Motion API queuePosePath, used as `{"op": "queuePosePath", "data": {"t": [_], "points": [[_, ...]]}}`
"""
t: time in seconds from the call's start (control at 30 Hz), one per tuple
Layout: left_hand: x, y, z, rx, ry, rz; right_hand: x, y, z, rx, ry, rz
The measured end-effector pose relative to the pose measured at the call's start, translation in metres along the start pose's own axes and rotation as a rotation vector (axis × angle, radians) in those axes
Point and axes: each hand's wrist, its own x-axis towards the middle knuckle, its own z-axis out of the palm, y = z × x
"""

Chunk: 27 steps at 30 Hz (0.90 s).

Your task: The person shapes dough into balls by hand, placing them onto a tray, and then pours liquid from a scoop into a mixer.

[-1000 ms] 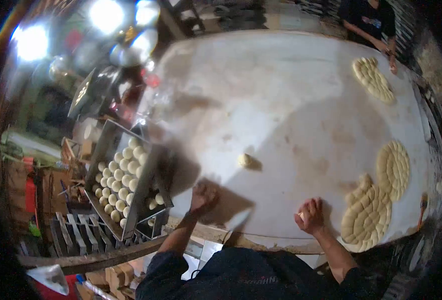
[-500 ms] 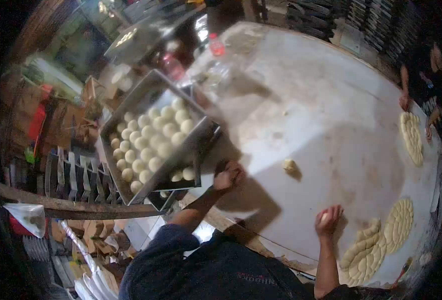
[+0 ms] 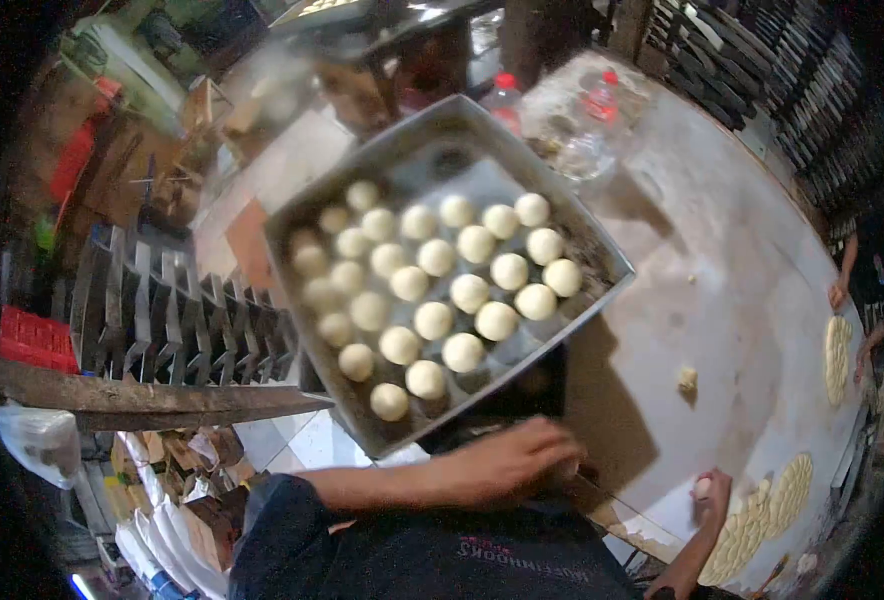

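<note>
A metal tray (image 3: 583, 312) holds several round dough balls (image 3: 470, 293) in loose rows. In front of its near edge, close to my body, is my left hand (image 3: 530, 452), fingers curled and slightly smeared; whatever lies inside is hidden. My right hand (image 3: 716, 497) is low over the floured table (image 3: 652, 330), closed round a small pale dough ball (image 3: 703, 487). Beside it lie flattened dough slabs divided into pieces (image 3: 742, 533), and another slab (image 3: 790, 492). A small lump of dough (image 3: 687, 380) sits alone on the tabletop.
Red-capped plastic bottles (image 3: 599, 98) stand at the table's far end. At the right edge, a co-worker's hand (image 3: 838, 294) is near another dough slab (image 3: 836, 360). Metal racks (image 3: 162, 310) and a red crate (image 3: 37, 340) are at left, beyond a wooden beam (image 3: 152, 400).
The view has turned left and the tray appears larger and nearer. My left hand has drawn back from beside the tray toward my body. My right hand still holds the dough ball.
</note>
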Motion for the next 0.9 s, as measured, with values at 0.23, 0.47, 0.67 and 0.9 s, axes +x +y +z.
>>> {"op": "queuePosePath", "data": {"t": [0.23,0.47,0.67,0.9], "points": [[-0.016,-0.22,-0.266,0.987,0.364,-0.397,-0.032,-0.398,0.06,0.313,-0.03,-0.659],[-0.036,-0.154,-0.288,0.921,0.499,-0.497,-0.029,-0.67,0.238,0.13,0.017,-1.725],[-0.166,-0.053,-0.258,0.676,1.149,-0.472,-0.017,-0.658,0.259,-0.139,-0.044,-1.755],[-0.408,-0.112,-0.018,0.774,1.211,-1.237,-0.033,-0.46,0.121,0.313,0.276,-1.105]]}}
